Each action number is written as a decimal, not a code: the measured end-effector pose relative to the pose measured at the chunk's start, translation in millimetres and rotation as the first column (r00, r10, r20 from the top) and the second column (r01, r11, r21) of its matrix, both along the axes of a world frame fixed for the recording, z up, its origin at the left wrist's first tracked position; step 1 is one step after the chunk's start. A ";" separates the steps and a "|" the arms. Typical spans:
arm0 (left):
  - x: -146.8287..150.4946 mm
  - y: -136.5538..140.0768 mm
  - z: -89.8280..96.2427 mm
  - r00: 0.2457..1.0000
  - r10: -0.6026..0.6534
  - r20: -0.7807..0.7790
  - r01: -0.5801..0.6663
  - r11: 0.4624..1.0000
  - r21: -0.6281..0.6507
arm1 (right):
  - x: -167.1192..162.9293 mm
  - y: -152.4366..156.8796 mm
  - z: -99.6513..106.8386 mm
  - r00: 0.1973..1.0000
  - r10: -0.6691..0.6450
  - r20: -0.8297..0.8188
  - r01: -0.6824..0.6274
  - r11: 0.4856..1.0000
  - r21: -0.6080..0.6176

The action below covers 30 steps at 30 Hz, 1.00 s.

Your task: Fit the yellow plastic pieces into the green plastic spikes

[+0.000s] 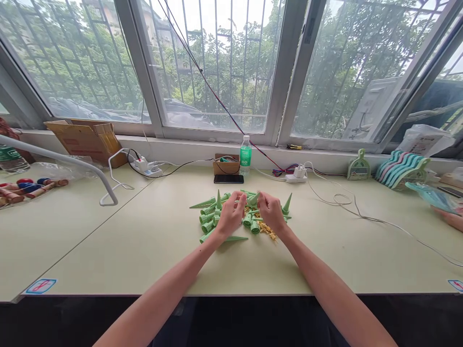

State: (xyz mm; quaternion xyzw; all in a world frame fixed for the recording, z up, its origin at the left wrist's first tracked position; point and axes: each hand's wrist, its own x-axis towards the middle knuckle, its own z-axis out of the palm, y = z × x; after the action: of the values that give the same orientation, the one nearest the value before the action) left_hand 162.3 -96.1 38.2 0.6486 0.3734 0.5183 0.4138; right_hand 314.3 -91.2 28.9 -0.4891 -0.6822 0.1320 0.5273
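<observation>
Both my hands are out over the pale green table (108, 250), just above a heap of light green plastic cone-shaped spikes (213, 217). My left hand (230, 215) has its fingers curled in, thumb and forefinger pinched narrow at the top — whether they grip a piece I cannot tell. My right hand (270, 212) holds one green plastic cone (253, 198) between thumb and fingertips, its tip slanting up toward my left hand. The two hands are near each other, not touching.

The heap lies under and around my hands: some spikes stand upright, point up, most lie flat, and one long one rests at the near edge. Small yellow plastic bits (266, 228) lie among them, just below my right wrist.

Behind the heap — toward the window — sit a black phone (228, 179), a small brown cardboard box (226, 166) and a clear bottle with a green label (245, 155), close together. At the far right edge another person's hand (450, 219) rests on the table, beneath a blue plastic item.
</observation>
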 end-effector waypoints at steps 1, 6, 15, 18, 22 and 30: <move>0.0 1.4 -1.2 1.000 -0.021 0.018 0.021 0.999 -0.034 | 0.1 0.1 -0.5 1.000 0.012 0.000 -0.012 1.000 -0.003; 1.6 4.6 -3.9 0.979 -0.178 0.099 0.196 0.954 -0.225 | -0.4 1.3 -5.3 0.997 0.079 0.000 -0.079 0.997 -0.019; -1.4 3.5 -1.2 0.948 -0.235 0.213 0.293 0.906 -0.305 | -0.1 1.3 -3.8 0.996 0.088 0.027 -0.088 0.996 -0.011; -2.3 3.2 -0.3 0.944 -0.240 0.225 0.300 0.909 -0.289 | 0.0 1.5 -3.8 0.994 0.102 0.036 -0.102 0.995 -0.001; -2.7 2.5 1.5 0.957 -0.221 0.190 0.266 0.929 -0.258 | 0.3 2.4 -5.8 0.991 0.126 0.032 -0.126 0.992 -0.015; -2.9 1.7 -1.1 0.979 -0.183 0.088 0.194 0.969 -0.152 | 1.0 3.1 -7.2 0.990 0.140 0.020 -0.139 0.990 -0.024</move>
State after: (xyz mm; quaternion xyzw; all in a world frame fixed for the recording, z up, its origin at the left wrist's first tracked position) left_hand 159.4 -94.5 37.2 0.6265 0.3350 0.4685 0.5252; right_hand 315.3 -88.1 21.7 -0.4475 -0.7189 0.1708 0.5038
